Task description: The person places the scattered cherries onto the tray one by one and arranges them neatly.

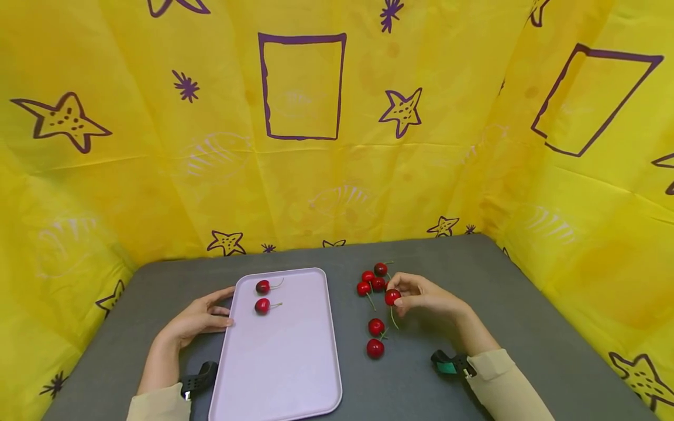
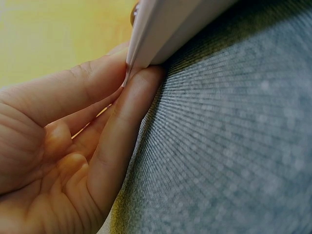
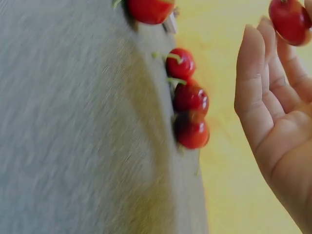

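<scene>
My right hand (image 1: 423, 295) pinches a red cherry (image 1: 392, 297) between thumb and fingertips, its green stem hanging down. In the right wrist view the held cherry (image 3: 291, 22) appears at the top right corner. Close beside that hand lies a cluster of several cherries (image 1: 378, 284) on the grey table, one partly hidden by the fingers. Nearer the front are two more cherries (image 1: 376, 327) with stems. At the left, my left hand (image 1: 196, 318) holds the rim of a pale lilac tray (image 1: 279, 362). Two cherries (image 1: 262, 306) with stems lie in the tray's upper left part.
A yellow cloth (image 1: 300, 175) printed with starfish and fish hangs behind and around the grey table (image 1: 553, 345). Each wrist wears a black strap (image 1: 199, 379); the right strap (image 1: 451, 363) shows a green patch.
</scene>
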